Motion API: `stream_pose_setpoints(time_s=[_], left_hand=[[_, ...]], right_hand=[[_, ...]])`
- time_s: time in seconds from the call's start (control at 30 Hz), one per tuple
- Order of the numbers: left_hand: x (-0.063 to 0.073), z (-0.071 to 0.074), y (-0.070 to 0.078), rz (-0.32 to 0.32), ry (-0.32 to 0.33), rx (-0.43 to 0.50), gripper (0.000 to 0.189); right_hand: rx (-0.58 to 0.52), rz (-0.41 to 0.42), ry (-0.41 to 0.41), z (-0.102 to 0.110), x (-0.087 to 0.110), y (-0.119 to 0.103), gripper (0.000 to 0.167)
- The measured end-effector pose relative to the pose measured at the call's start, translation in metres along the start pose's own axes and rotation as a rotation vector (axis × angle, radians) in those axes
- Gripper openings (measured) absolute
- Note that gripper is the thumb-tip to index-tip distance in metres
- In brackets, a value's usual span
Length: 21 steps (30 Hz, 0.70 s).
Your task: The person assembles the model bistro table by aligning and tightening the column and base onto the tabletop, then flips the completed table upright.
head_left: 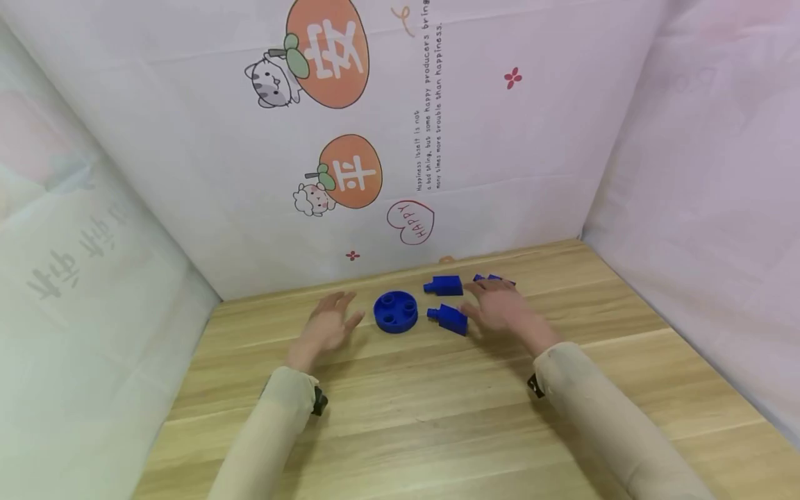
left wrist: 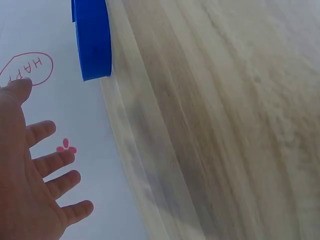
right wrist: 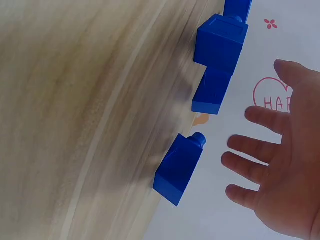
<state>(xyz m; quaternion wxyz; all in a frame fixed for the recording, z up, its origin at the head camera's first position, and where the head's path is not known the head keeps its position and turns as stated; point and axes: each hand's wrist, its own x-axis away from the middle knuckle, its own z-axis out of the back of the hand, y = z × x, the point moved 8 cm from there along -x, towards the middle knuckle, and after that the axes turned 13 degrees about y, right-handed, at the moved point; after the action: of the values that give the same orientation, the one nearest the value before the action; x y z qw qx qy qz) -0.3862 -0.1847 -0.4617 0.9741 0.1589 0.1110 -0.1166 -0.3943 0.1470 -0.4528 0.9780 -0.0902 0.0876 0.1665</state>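
Observation:
A round blue tray-like base [head_left: 396, 312] with three raised sockets lies on the wooden table; its side wall [left wrist: 95, 42] shows in the left wrist view. My left hand [head_left: 328, 326] hovers just left of it, fingers spread, holding nothing. To the right of the base lie two blue bottle-shaped blocks, an upper one [head_left: 445, 285] and a lower one [head_left: 450, 319], their narrow necks toward the base. My right hand [head_left: 498, 305] is over the table beside them, fingers extended and holding nothing. It partly hides a third blue block [head_left: 494, 278], seen whole [right wrist: 179, 169] in the right wrist view.
A white printed cloth [head_left: 475, 139] rises at the table's back edge, with more white cloth walls [head_left: 712, 208] on the left and right. The wooden table [head_left: 425, 430] extends in front of the blue pieces, under both forearms.

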Motion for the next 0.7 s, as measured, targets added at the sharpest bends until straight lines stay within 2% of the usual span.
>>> stream_pose_setpoints(time_s=[0.2,0.47,0.7], left_hand=[[-0.004,-0.01,0.008,-0.019,-0.011,0.008,0.063],[-0.009,-0.016,0.02,-0.05,-0.015,0.005,0.064],[-0.011,-0.027,0.021,-0.016,-0.05,-0.004,0.064]], right_hand=[[-0.018,0.008,-0.042,-0.005,0.003,-0.004,0.067],[-0.033,0.022,-0.058,-0.005,0.004,-0.01,0.065],[-0.061,0.02,-0.072,-0.005,0.005,-0.014,0.062]])
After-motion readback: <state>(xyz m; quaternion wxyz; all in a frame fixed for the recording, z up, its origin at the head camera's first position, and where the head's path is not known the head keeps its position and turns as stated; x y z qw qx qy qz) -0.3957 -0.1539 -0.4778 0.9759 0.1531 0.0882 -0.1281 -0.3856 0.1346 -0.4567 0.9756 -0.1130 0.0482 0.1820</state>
